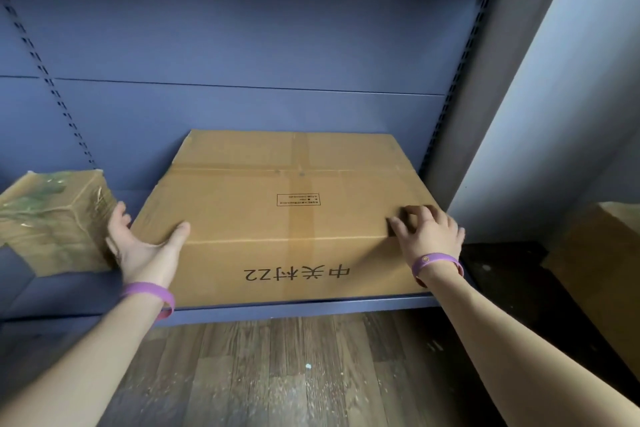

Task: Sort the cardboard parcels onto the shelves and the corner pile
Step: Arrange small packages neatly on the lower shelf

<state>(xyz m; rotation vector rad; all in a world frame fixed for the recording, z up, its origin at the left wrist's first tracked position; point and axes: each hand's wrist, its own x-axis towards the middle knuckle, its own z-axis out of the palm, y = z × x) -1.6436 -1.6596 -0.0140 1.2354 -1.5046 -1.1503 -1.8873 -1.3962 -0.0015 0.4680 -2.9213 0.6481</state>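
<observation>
A large flat cardboard parcel (284, 204) with black printed characters lies on the blue shelf (311, 308), its front face at the shelf's lip. My left hand (145, 250) lies at its near left corner, thumb on top and fingers down the left side. Over the near right top edge my right hand (429, 232) rests with curled fingers. A smaller parcel wrapped in shiny tape (55, 218) stands on the shelf just left of my left hand.
The shelf unit has a blue back panel (242, 45) and slotted uprights on both sides. Another cardboard box (602, 274) stands on the right, beyond a grey side panel. Wooden floor (294, 374) lies below the shelf.
</observation>
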